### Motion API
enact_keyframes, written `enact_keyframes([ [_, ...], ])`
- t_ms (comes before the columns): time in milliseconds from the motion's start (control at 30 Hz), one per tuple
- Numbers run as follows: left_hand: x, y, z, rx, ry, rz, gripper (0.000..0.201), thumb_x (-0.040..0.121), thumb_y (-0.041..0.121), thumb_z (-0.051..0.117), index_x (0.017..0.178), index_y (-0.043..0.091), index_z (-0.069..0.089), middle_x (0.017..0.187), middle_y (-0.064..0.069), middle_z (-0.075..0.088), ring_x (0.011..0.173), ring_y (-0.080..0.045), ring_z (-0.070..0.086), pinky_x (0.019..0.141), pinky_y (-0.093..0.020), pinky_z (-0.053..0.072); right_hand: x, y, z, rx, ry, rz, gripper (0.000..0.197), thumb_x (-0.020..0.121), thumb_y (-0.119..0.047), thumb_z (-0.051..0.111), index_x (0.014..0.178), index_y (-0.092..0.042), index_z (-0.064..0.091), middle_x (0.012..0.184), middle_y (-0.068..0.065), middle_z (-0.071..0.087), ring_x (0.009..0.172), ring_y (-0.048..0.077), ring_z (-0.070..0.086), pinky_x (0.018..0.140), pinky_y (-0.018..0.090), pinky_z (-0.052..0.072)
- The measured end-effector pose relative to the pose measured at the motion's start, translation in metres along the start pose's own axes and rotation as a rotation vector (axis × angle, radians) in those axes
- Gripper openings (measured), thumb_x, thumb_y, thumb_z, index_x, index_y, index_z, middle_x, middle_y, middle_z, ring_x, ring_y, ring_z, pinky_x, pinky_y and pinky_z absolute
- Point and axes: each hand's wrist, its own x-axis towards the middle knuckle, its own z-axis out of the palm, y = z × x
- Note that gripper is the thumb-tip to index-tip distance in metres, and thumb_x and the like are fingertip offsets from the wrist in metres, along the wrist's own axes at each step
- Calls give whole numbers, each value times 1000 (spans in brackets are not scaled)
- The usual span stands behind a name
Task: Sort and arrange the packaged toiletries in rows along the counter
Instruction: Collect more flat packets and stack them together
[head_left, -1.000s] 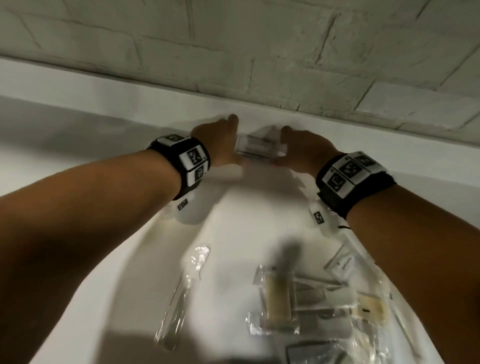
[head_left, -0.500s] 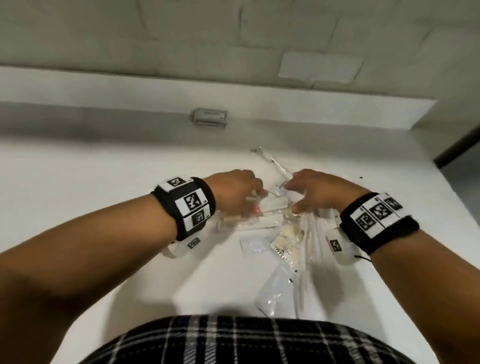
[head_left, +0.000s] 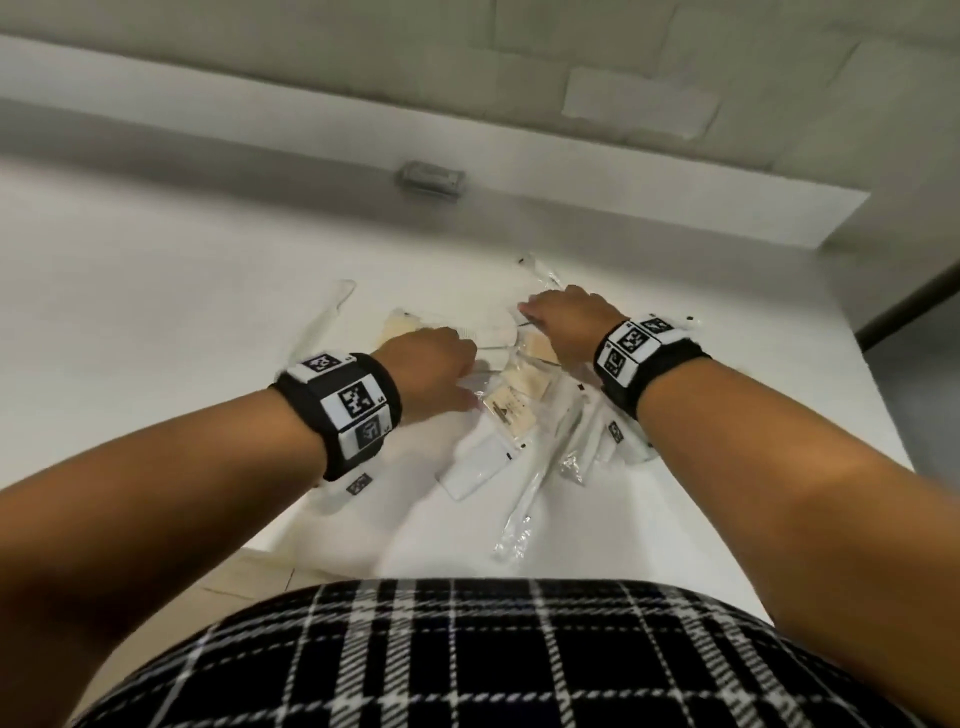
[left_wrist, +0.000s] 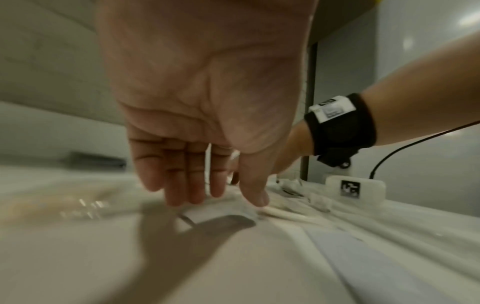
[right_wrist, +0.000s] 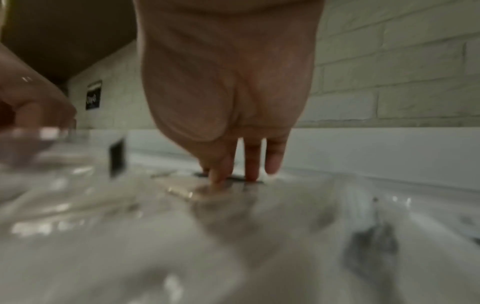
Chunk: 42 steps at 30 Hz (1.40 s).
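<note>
Now both hands (head_left: 563, 325) spread flat — pile (head_left: 511, 410) scattered wider.

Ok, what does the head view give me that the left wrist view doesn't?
Head only: the whole pile spread on the counter, the lone packet by the back wall, the backs of both hands. Left wrist only: the left hand's palm side, fingers straight and hanging just above the wrappers, gripping nothing. Both: the right hand reaching into the same pile.
</note>
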Motion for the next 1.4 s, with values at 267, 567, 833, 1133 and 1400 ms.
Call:
enact_keyframes([
  [267,-13,20,17,-223,68,-208,52,81,44,68,122,18,48,118,-5,57,99,-22,56,79,-32,45,-5,15,1,180,-143,299,38,80,-24,73,111,-5,60,103,9,65,88,25,65,77,32,53],
  [567,-25,30,-4,-161,-13,-325,32,89,46,58,81,17,48,84,1,52,75,-16,49,63,-28,35,-47,41,-15,416,85,262,28,88,-26,62,108,-7,64,105,11,67,94,27,64,82,31,49],
  [833,-52,71,15,-69,-196,-270,27,75,44,71,82,22,58,93,-1,47,75,-21,52,61,-28,38,-119,77,2,107,-193,67,26,73,-37,75,87,-18,66,105,7,65,95,27,61,82,38,52],
  [1133,-44,85,18,-177,-206,-377,57,77,30,74,119,12,39,99,-1,58,84,-21,58,63,-28,41,-164,83,39,278,-199,-74,72,78,-26,72,142,-31,41,137,-26,41,116,8,50,90,25,41],
  [1400,-43,74,-7,39,-209,-325,23,85,38,61,92,19,50,85,4,55,79,-17,53,62,-28,37,-167,123,23,594,68,108,25,90,-24,60,115,-30,62,109,-9,63,99,15,62,70,22,44],
])
